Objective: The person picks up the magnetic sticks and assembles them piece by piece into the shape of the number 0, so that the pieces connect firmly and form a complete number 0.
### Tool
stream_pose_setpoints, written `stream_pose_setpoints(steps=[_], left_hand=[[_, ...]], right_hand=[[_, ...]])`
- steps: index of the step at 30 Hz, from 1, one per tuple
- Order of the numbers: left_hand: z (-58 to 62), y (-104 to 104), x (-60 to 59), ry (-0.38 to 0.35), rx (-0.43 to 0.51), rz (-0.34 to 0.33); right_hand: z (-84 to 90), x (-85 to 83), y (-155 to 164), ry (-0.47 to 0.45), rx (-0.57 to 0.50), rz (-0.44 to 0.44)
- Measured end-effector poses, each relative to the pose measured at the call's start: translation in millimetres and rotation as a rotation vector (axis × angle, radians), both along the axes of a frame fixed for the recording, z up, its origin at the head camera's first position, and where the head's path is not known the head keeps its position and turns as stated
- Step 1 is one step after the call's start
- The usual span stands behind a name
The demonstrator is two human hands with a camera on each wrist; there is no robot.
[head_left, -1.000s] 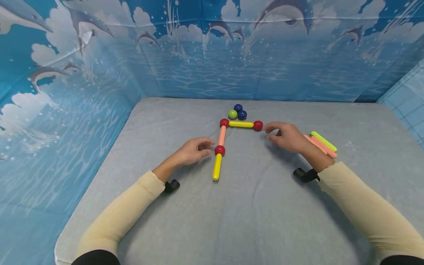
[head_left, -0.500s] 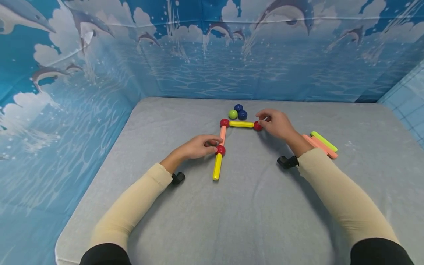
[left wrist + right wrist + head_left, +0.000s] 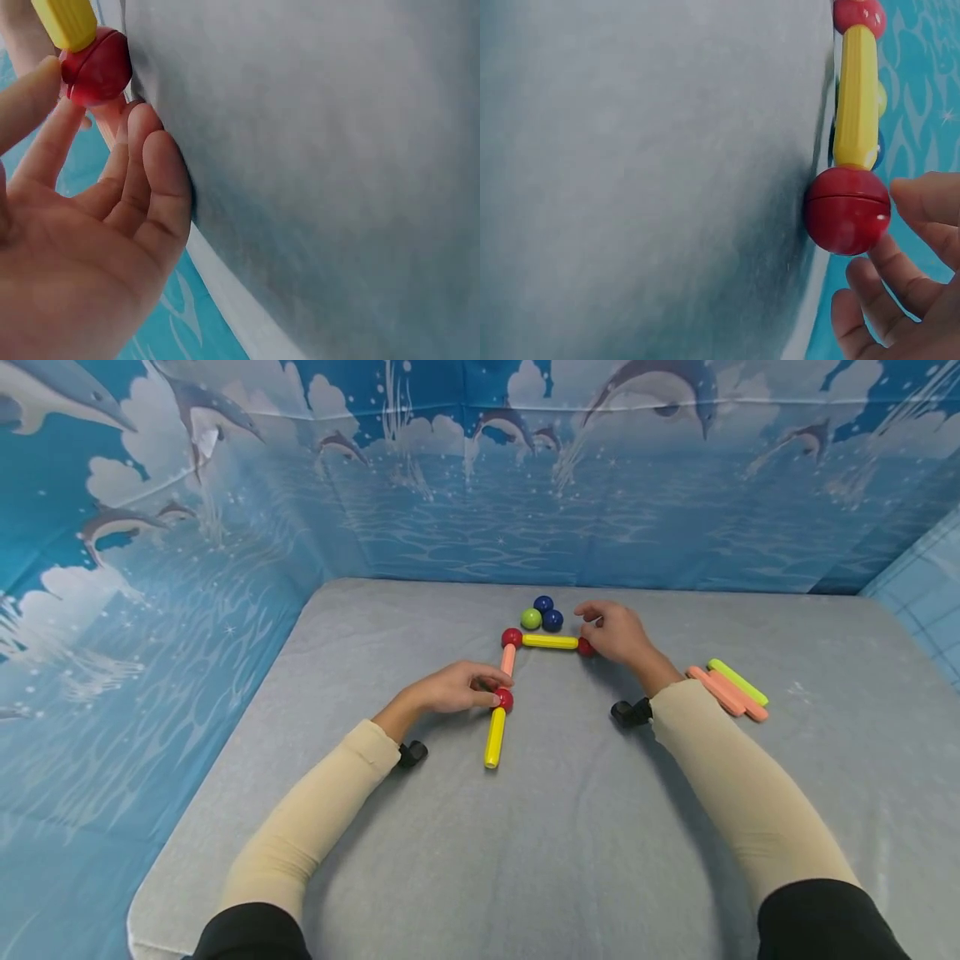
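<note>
A chain of toy building sticks and balls lies on the grey cloth. My left hand [image 3: 461,687] pinches the lower red ball [image 3: 97,66] between thumb and index finger; its other fingers lie loosely bent. A yellow stick [image 3: 494,737] points toward me from that ball, and a salmon stick [image 3: 508,658] runs away to the corner red ball [image 3: 512,638]. Another yellow stick [image 3: 856,97] leads right to the end red ball [image 3: 847,211]. There, thumb and index fingertip of my right hand [image 3: 617,633] hold the ball's edge, partly covering it in the head view.
Two blue balls [image 3: 552,620] and a green ball [image 3: 531,618] sit just behind the chain. Salmon sticks [image 3: 726,692] and a yellow-green stick [image 3: 738,682] lie together at the right. A blue dolphin-print curtain [image 3: 480,518] hangs along the table's back and left.
My left hand has moved right onto the lower red ball. My right hand has gone left and away from me to the end red ball. The sticks and balls stay put.
</note>
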State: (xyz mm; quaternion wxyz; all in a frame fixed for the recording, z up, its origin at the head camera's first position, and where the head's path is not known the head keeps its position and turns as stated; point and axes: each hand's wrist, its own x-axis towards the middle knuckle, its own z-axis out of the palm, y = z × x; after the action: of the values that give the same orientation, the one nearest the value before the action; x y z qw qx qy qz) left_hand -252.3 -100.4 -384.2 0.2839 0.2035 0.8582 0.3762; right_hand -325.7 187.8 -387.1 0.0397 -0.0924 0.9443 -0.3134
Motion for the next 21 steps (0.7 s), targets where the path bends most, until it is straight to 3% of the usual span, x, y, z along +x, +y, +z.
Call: stream_pose_setpoints(steps=[9, 16, 21], left_hand=[[-0.1, 3, -1.9, -0.011, -0.015, 0.022], [-3.0, 4, -1.3, -0.025, 0.000, 0.034], [-3.3, 3, -0.4, -0.018, 0.000, 0.030]], right_hand=[[-3.3, -16.6, -14, -0.010, 0.015, -0.024], [-8.7, -16.9, -33, 0.048, 0.088, 0.029], [-12.7, -17.1, -44, 0.054, 0.092, -0.001]])
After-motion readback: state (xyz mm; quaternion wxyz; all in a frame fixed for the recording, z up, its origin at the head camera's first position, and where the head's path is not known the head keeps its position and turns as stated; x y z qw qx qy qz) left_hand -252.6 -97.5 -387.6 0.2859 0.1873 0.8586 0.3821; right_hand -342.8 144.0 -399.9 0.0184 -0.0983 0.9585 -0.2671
